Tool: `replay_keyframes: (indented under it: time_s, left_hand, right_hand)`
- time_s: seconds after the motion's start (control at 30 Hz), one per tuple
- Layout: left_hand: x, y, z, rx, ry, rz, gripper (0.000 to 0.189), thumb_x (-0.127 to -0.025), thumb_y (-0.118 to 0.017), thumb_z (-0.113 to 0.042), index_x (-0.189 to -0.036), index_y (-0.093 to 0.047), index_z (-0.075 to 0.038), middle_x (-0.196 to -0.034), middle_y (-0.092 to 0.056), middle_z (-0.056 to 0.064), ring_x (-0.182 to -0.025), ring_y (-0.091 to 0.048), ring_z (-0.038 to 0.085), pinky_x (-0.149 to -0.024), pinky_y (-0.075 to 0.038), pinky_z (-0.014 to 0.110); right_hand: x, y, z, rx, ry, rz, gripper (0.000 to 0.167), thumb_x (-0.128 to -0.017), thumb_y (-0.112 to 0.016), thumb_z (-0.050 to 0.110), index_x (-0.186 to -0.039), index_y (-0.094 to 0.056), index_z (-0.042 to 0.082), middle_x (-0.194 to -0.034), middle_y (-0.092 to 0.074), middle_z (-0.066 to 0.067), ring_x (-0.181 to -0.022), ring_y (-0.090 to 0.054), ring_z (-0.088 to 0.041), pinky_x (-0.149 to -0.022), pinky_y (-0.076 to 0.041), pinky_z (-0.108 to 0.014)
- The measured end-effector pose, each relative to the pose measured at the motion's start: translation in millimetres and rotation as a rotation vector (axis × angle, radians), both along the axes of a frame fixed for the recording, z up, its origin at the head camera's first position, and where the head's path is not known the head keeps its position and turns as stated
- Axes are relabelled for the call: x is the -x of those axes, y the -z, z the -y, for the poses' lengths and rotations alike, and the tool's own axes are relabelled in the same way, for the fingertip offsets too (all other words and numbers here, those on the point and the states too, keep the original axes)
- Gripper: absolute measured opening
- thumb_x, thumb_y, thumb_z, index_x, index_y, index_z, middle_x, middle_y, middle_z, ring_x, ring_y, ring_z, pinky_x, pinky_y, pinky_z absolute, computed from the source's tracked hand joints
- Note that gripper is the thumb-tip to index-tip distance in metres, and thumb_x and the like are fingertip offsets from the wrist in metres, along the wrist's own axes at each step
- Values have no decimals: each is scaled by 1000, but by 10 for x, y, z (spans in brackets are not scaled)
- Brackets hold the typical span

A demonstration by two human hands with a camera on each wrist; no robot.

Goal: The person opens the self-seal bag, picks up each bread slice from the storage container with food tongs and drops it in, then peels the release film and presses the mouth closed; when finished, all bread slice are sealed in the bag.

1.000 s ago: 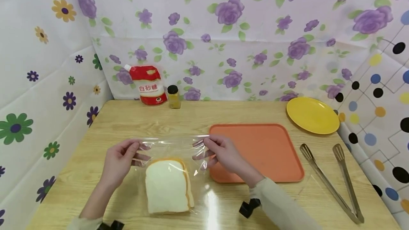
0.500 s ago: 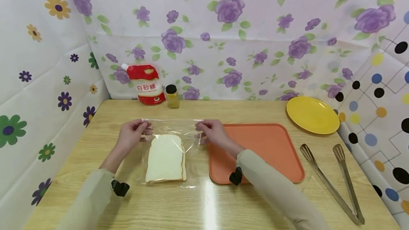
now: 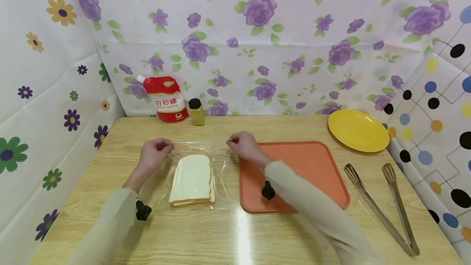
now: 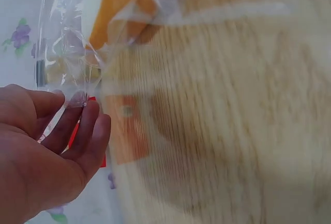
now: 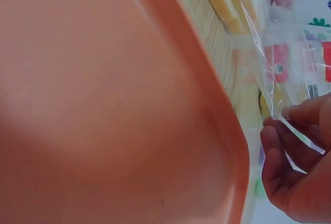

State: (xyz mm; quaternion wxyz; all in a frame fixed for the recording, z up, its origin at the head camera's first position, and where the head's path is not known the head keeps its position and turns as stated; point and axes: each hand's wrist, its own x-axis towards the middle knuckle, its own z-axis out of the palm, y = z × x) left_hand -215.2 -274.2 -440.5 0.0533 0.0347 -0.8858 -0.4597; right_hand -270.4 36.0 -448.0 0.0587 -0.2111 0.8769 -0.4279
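A clear plastic bag with white, brown-crusted bread slices inside lies on the wooden table in the head view. My left hand pinches its far left corner between thumb and fingers. At the far right corner, my right hand pinches the film in the same way. The edge between both hands is stretched. Close up in the left wrist view, the bag runs up from the fingertips of the left hand. The right wrist view has the right hand holding the film.
An orange tray lies beside the bag, under the right forearm. Metal tongs and a yellow plate are at the right. A red-and-white sugar pouch and a black-capped jar stand at the back left.
Both hands and the bag with the bread have moved away from the table's front edge. The bag's held edge is now lower, nearer the table.
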Motion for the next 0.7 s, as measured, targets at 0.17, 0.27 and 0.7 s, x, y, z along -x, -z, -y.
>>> replay_keyframes:
  time_s: [0.17,0.27,0.7]
  left_hand:
    - [21,17,38,142,11,-37,14,-97,-62,-1,-105,-69,8,-98,-70,21,-87,-62,28,-67,-47,21]
    - [29,19,48,175,21,-36,14,-96,-61,0,-106,-69,7,-99,-69,21,-89,-62,30,-70,-49,27]
    - [-138,30,205,186,50,-137,27,-92,-61,2,-118,-62,11,-115,-64,29,-110,-59,46,-93,-49,55]
  right_hand:
    - [62,-18,37,-102,-9,-43,19,-100,-63,13,-104,-77,1,-88,-73,-6,-59,-54,-13,-60,-45,-28]
    - [87,-19,47,-133,-8,-52,18,-99,-63,12,-105,-77,1,-88,-73,-6,-63,-58,-14,-61,-47,-28]
    - [71,-134,-155,-84,2,-30,37,-94,-68,10,-127,-62,-7,-122,-64,-19,-104,-65,-31,-86,-54,-39]
